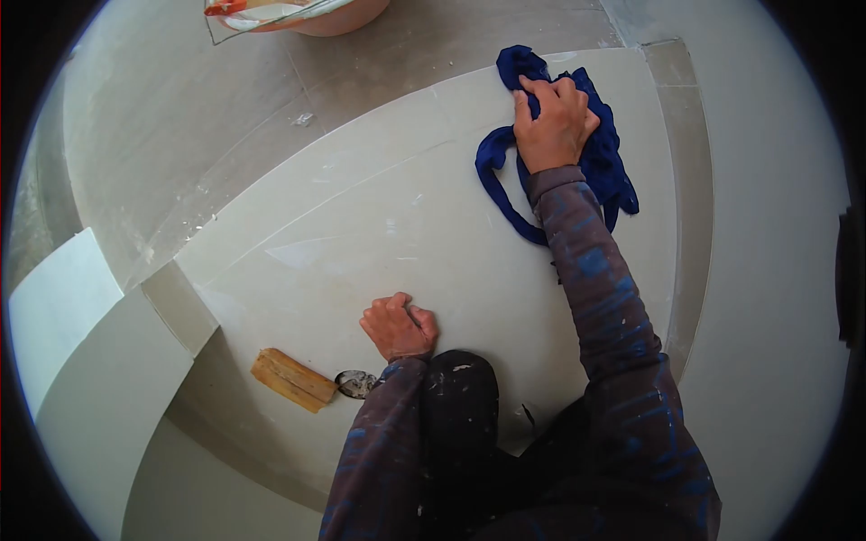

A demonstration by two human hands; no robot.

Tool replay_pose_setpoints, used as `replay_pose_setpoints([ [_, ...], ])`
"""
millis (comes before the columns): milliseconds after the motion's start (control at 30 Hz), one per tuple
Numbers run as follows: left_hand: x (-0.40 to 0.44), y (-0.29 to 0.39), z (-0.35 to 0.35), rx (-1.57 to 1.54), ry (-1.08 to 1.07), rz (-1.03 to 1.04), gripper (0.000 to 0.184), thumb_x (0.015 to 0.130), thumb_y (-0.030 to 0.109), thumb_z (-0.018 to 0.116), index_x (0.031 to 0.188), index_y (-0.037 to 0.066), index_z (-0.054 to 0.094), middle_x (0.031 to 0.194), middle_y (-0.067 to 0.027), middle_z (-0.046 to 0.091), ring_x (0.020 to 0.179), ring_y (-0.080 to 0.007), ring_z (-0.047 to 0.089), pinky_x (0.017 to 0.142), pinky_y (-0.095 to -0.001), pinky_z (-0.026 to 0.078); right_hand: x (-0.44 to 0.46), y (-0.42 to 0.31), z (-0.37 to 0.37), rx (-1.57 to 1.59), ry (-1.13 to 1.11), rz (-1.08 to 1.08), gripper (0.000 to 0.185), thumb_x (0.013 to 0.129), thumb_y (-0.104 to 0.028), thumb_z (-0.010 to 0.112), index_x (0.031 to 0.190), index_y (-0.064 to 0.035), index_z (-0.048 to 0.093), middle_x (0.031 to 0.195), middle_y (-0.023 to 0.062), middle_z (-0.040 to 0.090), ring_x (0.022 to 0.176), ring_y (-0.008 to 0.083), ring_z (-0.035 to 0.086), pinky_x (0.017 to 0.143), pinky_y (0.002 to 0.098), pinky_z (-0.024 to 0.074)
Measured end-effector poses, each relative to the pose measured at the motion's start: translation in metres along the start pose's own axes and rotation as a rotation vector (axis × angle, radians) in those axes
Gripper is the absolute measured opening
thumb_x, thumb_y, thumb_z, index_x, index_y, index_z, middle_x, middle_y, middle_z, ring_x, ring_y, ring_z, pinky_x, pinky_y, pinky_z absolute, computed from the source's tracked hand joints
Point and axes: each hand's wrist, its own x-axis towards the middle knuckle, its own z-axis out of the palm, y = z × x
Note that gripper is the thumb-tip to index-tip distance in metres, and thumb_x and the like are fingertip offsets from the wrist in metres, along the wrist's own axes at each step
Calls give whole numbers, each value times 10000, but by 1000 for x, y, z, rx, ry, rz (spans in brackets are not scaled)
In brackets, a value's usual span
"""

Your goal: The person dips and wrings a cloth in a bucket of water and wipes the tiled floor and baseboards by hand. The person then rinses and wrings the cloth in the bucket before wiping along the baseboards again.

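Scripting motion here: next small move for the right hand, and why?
I'd slide the blue cloth toward the white marks: the right hand is on the cloth, and those marks lie uncovered on the pale surface.

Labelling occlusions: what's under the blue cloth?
Pale flooring shows around the blue cloth and through its loop. The right hand is on top; whatever lies directly beneath the fabric is hidden.

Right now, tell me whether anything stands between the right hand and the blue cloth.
Nothing visible does: the right hand rests directly on the blue cloth. The wooden piece lies apart, near the left hand.
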Motion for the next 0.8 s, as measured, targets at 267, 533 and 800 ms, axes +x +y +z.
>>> replay_pose_setpoints([
  [267, 1, 3, -1, 7, 23, 11, 306, 769, 110, 614, 1070, 112, 556, 999, -133, 536, 956, -352, 512, 879, -508, 375, -12, -8, -24, 146, -187, -349, 537, 924, -254, 677, 1436, -118, 592, 1508, 173, 504, 1415, 378, 448, 1134, 516, 368],
  [533, 2, 5, -1, 29, 34, 58, 283, 785, 110, 558, 1054, 27, 532, 1007, -181, 512, 965, -373, 489, 891, -512, 368, 37, 62, -7, 77, -108, -157, 486, 971, -205, 593, 1449, -113, 588, 1517, 232, 504, 1441, 399, 452, 1183, 551, 355],
  [800, 2, 7, 3, 76, 55, 65, 278, 776, 108, 527, 1033, 2, 519, 1002, -186, 500, 960, -373, 477, 885, -508, 367, 98, 156, 11, -7, 23, 55, 561, 948, -294, 580, 1459, -65, 560, 1528, 275, 486, 1439, 417, 444, 1198, 522, 335],
])
